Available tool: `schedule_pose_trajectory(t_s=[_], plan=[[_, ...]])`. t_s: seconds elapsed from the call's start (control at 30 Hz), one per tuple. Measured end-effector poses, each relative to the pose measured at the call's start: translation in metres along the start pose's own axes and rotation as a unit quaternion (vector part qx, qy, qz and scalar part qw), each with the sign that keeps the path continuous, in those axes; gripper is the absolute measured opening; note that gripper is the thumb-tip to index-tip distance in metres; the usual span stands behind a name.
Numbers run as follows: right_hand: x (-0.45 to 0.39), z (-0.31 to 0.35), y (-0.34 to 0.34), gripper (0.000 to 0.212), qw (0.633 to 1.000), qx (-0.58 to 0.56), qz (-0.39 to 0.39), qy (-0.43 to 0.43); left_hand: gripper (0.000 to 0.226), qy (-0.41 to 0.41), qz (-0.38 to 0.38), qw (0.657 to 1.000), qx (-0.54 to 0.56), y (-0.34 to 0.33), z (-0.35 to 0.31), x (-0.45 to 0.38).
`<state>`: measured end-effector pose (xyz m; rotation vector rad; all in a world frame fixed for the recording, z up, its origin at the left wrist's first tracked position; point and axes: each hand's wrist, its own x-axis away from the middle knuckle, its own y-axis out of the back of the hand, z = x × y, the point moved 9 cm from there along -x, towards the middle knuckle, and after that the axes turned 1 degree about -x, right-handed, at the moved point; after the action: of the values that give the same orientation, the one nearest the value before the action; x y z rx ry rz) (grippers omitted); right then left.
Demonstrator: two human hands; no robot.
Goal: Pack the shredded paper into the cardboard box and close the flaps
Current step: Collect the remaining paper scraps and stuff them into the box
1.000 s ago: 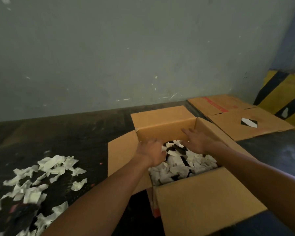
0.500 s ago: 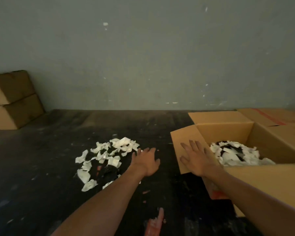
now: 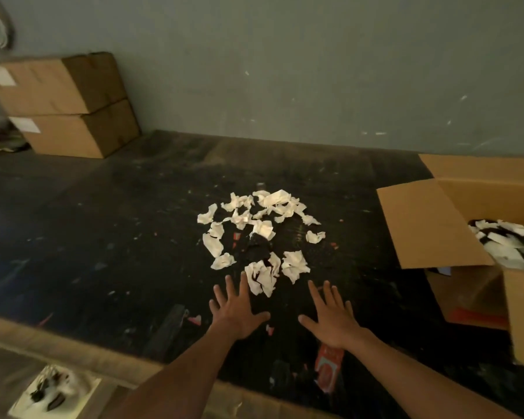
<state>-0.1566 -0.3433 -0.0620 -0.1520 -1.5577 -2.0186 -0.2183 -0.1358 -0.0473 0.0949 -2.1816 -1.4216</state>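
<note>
A loose pile of white shredded paper (image 3: pixel 256 234) lies on the dark table in the middle of the view. My left hand (image 3: pixel 236 306) and my right hand (image 3: pixel 333 319) hover side by side just in front of the pile, palms down, fingers spread, holding nothing. The left hand's fingertips almost touch the nearest scrap. The open cardboard box (image 3: pixel 430 228) stands at the right edge, flaps out, with white and black shreds (image 3: pixel 505 243) heaped inside. Part of the box is cut off by the frame.
Two closed cardboard boxes (image 3: pixel 70 104) are stacked at the far left against the grey wall. The dark tabletop (image 3: pixel 103 237) has a light wooden front edge. A red printed scrap (image 3: pixel 327 367) lies near my right wrist. A white tray with dark clips (image 3: pixel 52 391) sits below, lower left.
Both hands left the box and swung left to the pile on the table. The view turned left with them, so the box is now at the right edge.
</note>
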Motion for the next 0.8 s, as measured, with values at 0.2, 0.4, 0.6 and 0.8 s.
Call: schedule_pose_trajectory(t_s=[0.2, 0.4, 0.6, 0.8], plan=[[-0.045, -0.022, -0.013, 0.11, 0.994, -0.021, -0.073, -0.081, 0.146, 0.035, -0.019, 0.999, 0.023, -0.028, 0.046, -0.036], [-0.123, -0.016, 0.021, 0.119, 0.991, 0.002, -0.115, -0.073, 0.144, 0.014, -0.07, 0.997, 0.015, -0.003, 0.038, -0.105], [-0.184, 0.005, 0.034, 0.108, 0.994, 0.026, -0.098, -0.03, 0.138, 0.004, -0.086, 0.996, -0.001, 0.018, 0.022, -0.165], [-0.198, 0.063, 0.064, 0.078, 0.969, -0.159, -0.12, 0.147, 0.103, -0.1, -0.089, 0.991, 0.019, 0.052, 0.003, -0.189]])
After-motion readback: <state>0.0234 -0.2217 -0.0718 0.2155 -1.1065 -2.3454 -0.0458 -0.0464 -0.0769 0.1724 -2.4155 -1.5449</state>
